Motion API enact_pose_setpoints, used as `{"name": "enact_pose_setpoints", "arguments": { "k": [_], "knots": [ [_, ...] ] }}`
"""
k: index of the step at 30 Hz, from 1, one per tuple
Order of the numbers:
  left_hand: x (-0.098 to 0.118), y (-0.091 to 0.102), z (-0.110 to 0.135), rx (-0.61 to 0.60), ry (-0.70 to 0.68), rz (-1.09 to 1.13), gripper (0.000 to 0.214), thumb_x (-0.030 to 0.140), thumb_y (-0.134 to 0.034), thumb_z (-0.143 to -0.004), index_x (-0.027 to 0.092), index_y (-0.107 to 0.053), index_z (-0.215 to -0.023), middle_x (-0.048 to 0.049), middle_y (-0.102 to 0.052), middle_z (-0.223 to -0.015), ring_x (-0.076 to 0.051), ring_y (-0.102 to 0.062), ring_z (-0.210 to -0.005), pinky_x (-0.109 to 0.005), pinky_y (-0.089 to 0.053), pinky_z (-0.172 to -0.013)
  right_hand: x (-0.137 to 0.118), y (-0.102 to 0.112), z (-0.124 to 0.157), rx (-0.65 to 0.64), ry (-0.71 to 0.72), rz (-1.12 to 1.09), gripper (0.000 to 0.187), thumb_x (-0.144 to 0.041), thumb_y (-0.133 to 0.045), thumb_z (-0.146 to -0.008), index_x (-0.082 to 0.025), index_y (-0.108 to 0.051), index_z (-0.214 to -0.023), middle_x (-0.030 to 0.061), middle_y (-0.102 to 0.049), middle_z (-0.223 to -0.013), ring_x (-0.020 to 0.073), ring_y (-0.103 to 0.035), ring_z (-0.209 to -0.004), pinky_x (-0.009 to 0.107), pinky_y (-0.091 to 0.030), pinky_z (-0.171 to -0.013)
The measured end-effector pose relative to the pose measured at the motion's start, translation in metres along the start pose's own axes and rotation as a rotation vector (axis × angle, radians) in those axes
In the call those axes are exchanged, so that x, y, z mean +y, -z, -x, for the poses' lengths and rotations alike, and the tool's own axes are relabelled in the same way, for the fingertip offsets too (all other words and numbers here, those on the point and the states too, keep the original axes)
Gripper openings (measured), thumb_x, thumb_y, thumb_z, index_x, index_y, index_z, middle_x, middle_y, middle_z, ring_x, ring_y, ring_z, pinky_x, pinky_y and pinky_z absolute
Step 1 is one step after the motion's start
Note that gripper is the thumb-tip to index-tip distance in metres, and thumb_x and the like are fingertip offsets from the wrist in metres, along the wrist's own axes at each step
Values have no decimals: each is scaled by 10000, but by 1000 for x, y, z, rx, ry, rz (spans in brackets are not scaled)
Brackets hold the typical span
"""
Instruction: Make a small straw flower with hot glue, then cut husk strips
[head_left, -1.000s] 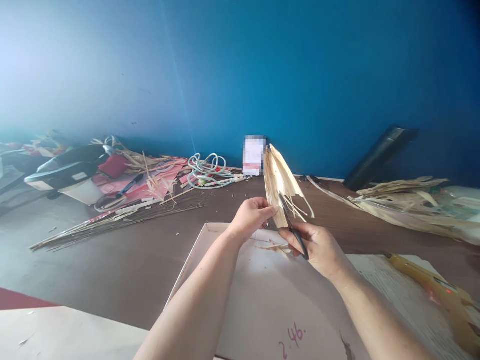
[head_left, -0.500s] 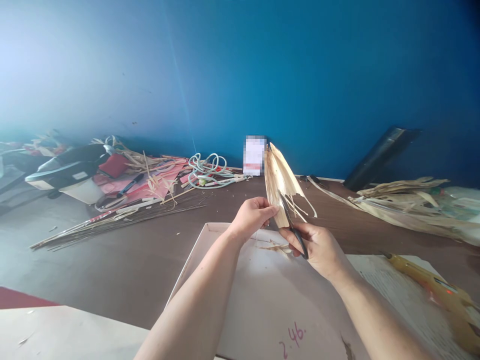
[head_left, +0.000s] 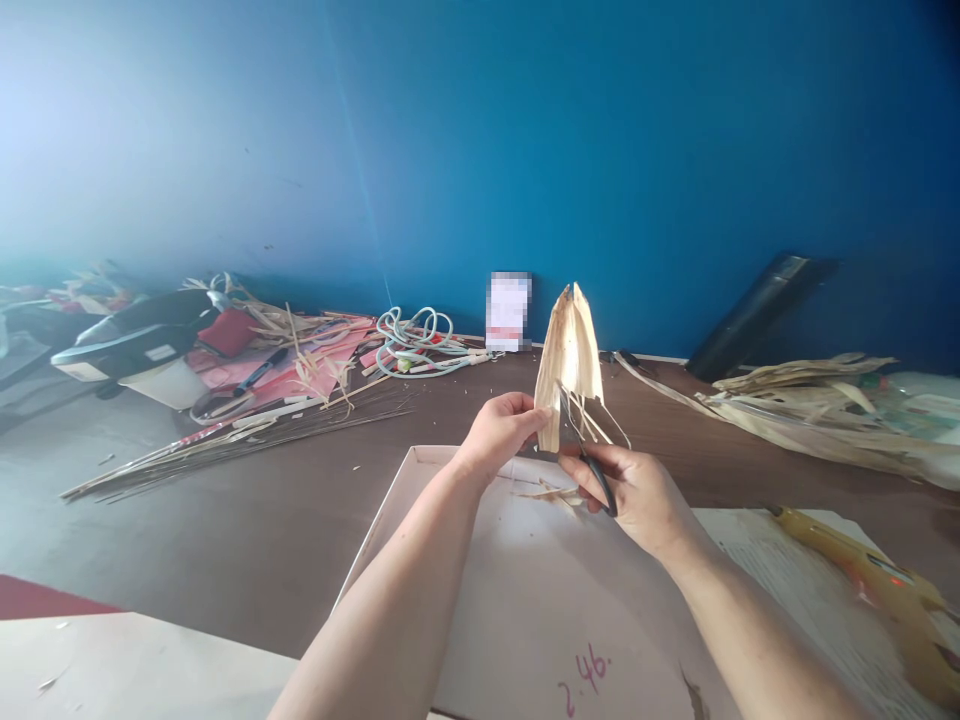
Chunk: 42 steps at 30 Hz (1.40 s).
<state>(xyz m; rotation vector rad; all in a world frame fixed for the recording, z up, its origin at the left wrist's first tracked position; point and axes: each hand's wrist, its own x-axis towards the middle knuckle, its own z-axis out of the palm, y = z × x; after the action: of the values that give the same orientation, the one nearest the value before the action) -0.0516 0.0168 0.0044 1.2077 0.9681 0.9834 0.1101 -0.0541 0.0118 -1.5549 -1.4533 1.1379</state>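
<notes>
My left hand point(head_left: 504, 432) pinches the lower left edge of a dried corn husk point(head_left: 553, 365), pale yellow and held upright with two points at its top. In my right hand point(head_left: 634, 490) is a pair of scissors point(head_left: 600, 484) with black handles. Their blades reach up against the husk's lower edge, among thin strips that hang from it. How far the blades are apart I cannot make out. Beneath both hands lies a shallow white box lid point(head_left: 510, 590), with a few husk scraps point(head_left: 555, 494) on it.
A yellow glue gun point(head_left: 862, 565) with a red light rests on a printed sheet at right. Behind it lie more dried husks point(head_left: 810, 420) and a leaning black roll point(head_left: 757, 318). A pale cable point(head_left: 412, 345), thin sticks point(head_left: 247, 445) and a black-and-white visor point(head_left: 142, 335) occupy the left.
The husk has turned in my left hand and its top has shifted right. Its right part has come away from the lower left part along the blades. My right hand has barely moved.
</notes>
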Motion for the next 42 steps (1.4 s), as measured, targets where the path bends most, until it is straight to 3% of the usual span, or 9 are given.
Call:
{"name": "enact_pose_setpoints", "arguments": {
  "k": [30,42],
  "knots": [
    [-2,4,-2,-23,-16,10,253,385,-660,-705,154,-558,-691,26,-502,-560,-61,-418,-489,-189,-321,-487,7,1,-2,54,30,65,396,-452,-693,-716,-169,-712,-993,-40,-522,-540,124,-472,-499,228,-408,-489],
    [0,4,-2,38,-1,19,271,404,-674,-682,155,-567,-682,29,-500,-551,-59,-397,-478,-182,-300,-466,5,1,-2,74,37,87,355,-432,-712,-704,-175,-720,-947,-48,-506,-476,130,-472,-462,246,-392,-477]
  ]
}}
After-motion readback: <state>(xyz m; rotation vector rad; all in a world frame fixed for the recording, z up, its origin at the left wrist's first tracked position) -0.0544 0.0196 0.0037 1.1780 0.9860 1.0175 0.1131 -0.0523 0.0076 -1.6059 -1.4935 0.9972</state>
